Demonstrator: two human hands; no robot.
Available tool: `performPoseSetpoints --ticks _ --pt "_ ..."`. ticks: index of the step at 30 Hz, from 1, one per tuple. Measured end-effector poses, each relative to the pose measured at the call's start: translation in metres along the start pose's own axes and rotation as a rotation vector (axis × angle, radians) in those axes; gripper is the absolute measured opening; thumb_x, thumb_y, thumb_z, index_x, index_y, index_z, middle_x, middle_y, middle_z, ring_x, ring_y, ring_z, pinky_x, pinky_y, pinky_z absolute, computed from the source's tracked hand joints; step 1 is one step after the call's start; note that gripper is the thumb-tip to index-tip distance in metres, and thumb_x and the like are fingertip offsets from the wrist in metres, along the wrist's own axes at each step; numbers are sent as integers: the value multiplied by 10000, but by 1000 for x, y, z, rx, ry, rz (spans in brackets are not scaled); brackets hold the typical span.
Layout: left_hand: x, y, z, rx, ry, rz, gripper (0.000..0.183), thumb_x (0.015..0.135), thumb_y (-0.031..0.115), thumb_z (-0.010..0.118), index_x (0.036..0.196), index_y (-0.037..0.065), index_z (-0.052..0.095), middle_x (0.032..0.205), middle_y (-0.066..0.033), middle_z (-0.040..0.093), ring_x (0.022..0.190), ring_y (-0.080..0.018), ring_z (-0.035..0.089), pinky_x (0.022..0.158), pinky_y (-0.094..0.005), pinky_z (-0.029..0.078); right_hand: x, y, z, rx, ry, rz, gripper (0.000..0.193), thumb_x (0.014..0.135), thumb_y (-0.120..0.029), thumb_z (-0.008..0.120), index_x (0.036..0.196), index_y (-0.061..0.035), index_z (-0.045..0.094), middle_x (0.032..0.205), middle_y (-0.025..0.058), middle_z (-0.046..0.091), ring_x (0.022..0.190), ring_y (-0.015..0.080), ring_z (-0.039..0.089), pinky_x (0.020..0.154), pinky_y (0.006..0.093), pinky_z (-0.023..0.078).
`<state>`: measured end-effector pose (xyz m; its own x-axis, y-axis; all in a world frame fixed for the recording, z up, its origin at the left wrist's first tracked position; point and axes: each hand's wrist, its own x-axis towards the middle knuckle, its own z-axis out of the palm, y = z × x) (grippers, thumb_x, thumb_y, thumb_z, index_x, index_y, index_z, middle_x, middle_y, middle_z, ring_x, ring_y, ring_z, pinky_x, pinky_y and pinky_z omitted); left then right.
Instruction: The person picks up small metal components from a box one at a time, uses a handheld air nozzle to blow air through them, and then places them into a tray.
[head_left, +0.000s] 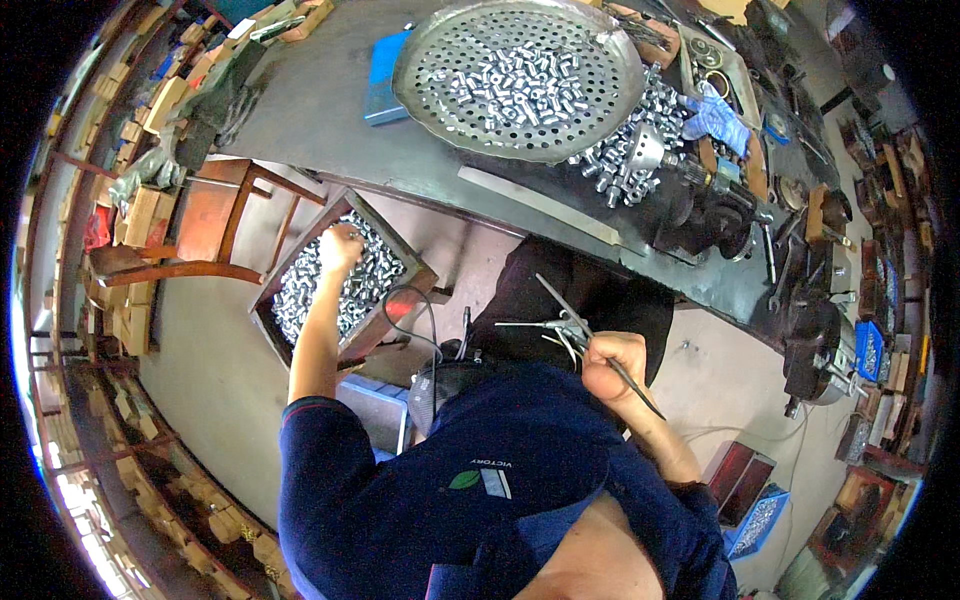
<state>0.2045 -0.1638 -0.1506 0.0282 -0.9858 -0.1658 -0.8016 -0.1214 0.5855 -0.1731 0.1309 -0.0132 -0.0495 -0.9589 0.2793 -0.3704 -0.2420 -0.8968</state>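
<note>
My left hand point(341, 245) reaches down into an open wooden box point(421, 283) filled with small shiny metal fittings point(365, 285). Its fingers are curled in against the pieces, and whatever lies between them is hidden. Over my lap, my right hand point(614, 365) is closed around a long, thin dark file point(553, 292). One end of the file points up toward the bench and the tapered end sticks out below my hand. Beside it, a slender metal rod point(522, 324) lies roughly level, partly behind the file; what supports it is unclear.
On the dark workbench point(330, 120) ahead, a round perforated tray point(425, 85) carries many fittings. More are heaped to its right, near a blue-and-white glove point(716, 120) and a vise point(700, 215). A wooden chair point(210, 225) stands left of the box. Blue bins point(375, 412) sit lower down.
</note>
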Motion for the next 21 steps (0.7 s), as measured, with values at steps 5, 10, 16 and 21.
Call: performPoseSetpoints --ticks 5,10,16,21 --pt "-62 83 -26 -1120 -259 38 180 815 89 609 919 -59 611 709 -84 605 572 -177 586 574 -296 492 4 0 0 96 -26 -4 276 580 -96 565 516 -56 300 461 54 335 394 190 364 406 304 245" --pt "-146 156 7 -1387 -801 -24 263 847 211 595 980 -15 567 663 -124 591 561 -239 600 564 -351 504 20 -8 0 108 -115 -57 600 775 -571 559 537 -68 332 492 69 314 427 235 356 424 344 259" --pt "-199 202 37 -1457 -1218 -149 308 889 247 523 1004 -39 513 639 -117 557 603 -265 605 580 -385 522 22 -15 -9 68 -117 -146 455 682 -352 666 606 -52 332 539 100 350 482 316 410 450 371 291" --pt "-197 202 43 -1411 -1167 -126 348 882 269 526 1000 -58 517 660 -130 586 565 -254 598 559 -396 528 22 -8 -10 59 -104 -134 375 634 -226 674 594 -45 348 539 112 377 489 325 430 451 370 312"
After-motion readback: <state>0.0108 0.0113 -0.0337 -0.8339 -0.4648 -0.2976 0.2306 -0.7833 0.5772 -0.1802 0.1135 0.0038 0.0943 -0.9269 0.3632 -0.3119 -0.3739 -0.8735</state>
